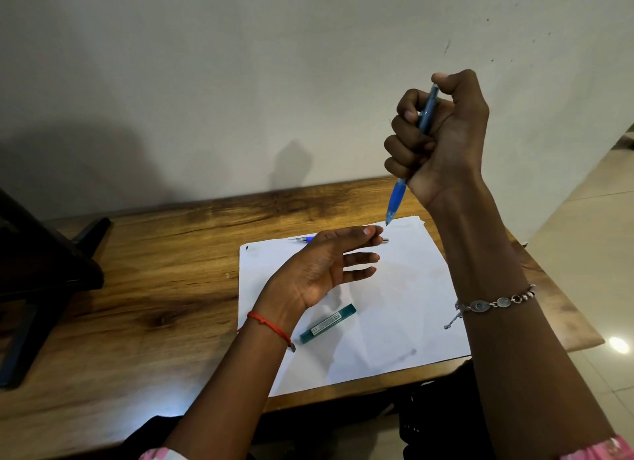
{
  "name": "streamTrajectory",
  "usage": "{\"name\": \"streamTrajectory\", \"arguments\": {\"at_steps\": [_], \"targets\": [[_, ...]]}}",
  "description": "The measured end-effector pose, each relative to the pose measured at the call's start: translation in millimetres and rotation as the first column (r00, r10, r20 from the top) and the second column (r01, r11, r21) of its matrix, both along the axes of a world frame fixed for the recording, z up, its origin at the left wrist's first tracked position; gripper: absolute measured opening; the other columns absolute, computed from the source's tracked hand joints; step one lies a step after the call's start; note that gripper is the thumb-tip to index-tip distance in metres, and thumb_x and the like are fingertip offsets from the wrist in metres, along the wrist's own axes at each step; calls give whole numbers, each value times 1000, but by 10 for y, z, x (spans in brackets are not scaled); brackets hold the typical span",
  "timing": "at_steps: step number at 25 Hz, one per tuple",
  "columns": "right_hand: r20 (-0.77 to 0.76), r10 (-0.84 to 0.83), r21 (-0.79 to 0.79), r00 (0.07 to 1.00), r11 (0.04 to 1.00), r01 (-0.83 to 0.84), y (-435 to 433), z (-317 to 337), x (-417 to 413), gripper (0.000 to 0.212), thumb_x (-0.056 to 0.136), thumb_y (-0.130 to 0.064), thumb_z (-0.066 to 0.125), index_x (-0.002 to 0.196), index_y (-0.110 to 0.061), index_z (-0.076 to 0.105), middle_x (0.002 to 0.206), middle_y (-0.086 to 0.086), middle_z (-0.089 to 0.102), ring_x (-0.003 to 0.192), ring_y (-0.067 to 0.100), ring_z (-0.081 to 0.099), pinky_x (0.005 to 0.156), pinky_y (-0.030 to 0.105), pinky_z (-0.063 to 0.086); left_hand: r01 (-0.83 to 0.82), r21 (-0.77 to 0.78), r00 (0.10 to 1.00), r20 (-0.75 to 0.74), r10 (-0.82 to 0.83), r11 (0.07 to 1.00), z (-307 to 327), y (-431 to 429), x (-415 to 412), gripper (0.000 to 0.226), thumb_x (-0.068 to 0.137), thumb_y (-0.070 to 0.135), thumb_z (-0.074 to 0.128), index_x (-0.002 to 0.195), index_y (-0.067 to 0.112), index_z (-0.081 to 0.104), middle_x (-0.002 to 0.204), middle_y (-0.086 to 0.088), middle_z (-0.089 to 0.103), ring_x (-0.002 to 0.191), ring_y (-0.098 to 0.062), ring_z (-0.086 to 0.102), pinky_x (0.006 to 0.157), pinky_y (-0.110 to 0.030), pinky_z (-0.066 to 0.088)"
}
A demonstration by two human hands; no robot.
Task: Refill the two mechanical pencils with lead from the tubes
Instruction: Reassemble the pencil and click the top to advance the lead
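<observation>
Two pencils: held pencil [397, 193] in right hand's [442, 140] fist, lying pencil [306, 239] behind spread left hand [319, 267]; one lead tube [327, 323]

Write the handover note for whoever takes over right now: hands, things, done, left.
Right hand grips the blue pencil, tip down, thumb on its top, raised above the paper.
Left hand open, over the second pencil lying at the paper's far edge.
Green lead tube lies on the paper by the left wrist; no other tube in view.
Done: cannot tell if either pencil holds lead.
Left: check both, refill.
</observation>
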State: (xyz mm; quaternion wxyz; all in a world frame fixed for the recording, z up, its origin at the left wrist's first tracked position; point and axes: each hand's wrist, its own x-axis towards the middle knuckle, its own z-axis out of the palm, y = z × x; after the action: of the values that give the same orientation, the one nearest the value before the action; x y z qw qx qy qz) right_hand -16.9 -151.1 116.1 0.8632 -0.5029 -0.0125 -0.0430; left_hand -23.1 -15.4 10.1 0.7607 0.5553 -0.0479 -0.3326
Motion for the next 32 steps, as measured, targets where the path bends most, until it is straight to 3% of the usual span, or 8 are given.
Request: {"name": "streamTrajectory", "arguments": {"at_steps": [3, 7, 10, 13, 16, 20, 27, 32], "targets": [[28, 20, -52, 999, 998, -19, -1, -40, 30, 44, 91, -36, 29, 57, -12, 41, 44, -3, 20, 40, 12, 13, 44, 20, 11, -4, -6, 1000, -3, 4, 1000, -2, 3, -1, 18, 89, 18, 55, 82, 19, 72, 75, 8, 71, 65, -8, 66, 66, -23, 57], [92, 89, -50, 992, 995, -84, 16, -101, 80, 34, 97, -25, 33, 74, -9, 52, 57, 1, 40, 47, 13, 38, 45, 23, 33, -6, 1, 1000, -7, 6, 1000, 4, 5, 1, 16, 88, 19, 56, 83, 19, 72, 76, 8, 72, 66, -8, 66, 67, -23, 57], [107, 77, -82, 991, 994, -69, 21, -102, 78, 36, 101, -35, 31, 83, -13, 52, 58, 2, 43, 47, 16, 43, 50, 27, 41, -10, 0, 1000, -9, 10, 1000, 3, 3, 3, 15, 88, 19, 56, 84, 19, 71, 75, 8, 72, 66, -8, 66, 66, -23, 57], [72, 78, -86, 994, 994, -71, 15, -92, 56, 47, 98, -51, 24, 79, -18, 52, 50, -3, 27, 41, 12, 23, 44, 22, 26, -8, -1, 1000, -8, 8, 1000, 7, -5, 4, 15, 88, 19, 56, 83, 19, 71, 75, 8, 71, 65, -8, 66, 65, -23, 57], [1, 101, -33, 995, 994, -101, -1, -84, 46, 64, 93, -62, 22, 55, -14, 42, 41, -5, 21, 39, 11, 14, 43, 22, 11, -7, 3, 1000, -15, 7, 1000, 11, -15, 8, 15, 88, 20, 56, 83, 19, 70, 74, 9, 71, 64, -7, 66, 65, -23, 57], [-64, 70, -19, 996, 997, -71, -5, -77, 18, 71, 89, -67, 26, 40, -15, 25, 35, -4, 18, 40, 12, 11, 43, 24, 10, -1, 4, 1000, -16, 1, 1000, 5, -14, 5, 15, 88, 20, 56, 84, 19, 70, 74, 9, 72, 64, -7, 66, 64, -23, 57], [-90, -6, -11, 996, 1000, 5, 30, -17, -20, 63, 89, -54, 31, 39, -17, 23, 34, -6, 15, 34, 11, 10, 38, 19, 12, 8, 4, 1000, -9, -8, 1000, 2, -17, 5, 15, 88, 21, 56, 84, 20, 70, 75, 9, 72, 65, -7, 66, 65, -23, 57], [-52, -14, -10, 999, 1000, 14, 36, 8, -48, 62, 90, -56, 29, 43, -16, 25, 34, -6, 17, 34, 10, 12, 39, 19, 12, 15, -5, 1000, -11, -15, 1000, -8, -17, 4, 18, 89, 20, 55, 82, 21, 71, 76, 9, 71, 66, -8, 66, 65, -23, 57]]}}
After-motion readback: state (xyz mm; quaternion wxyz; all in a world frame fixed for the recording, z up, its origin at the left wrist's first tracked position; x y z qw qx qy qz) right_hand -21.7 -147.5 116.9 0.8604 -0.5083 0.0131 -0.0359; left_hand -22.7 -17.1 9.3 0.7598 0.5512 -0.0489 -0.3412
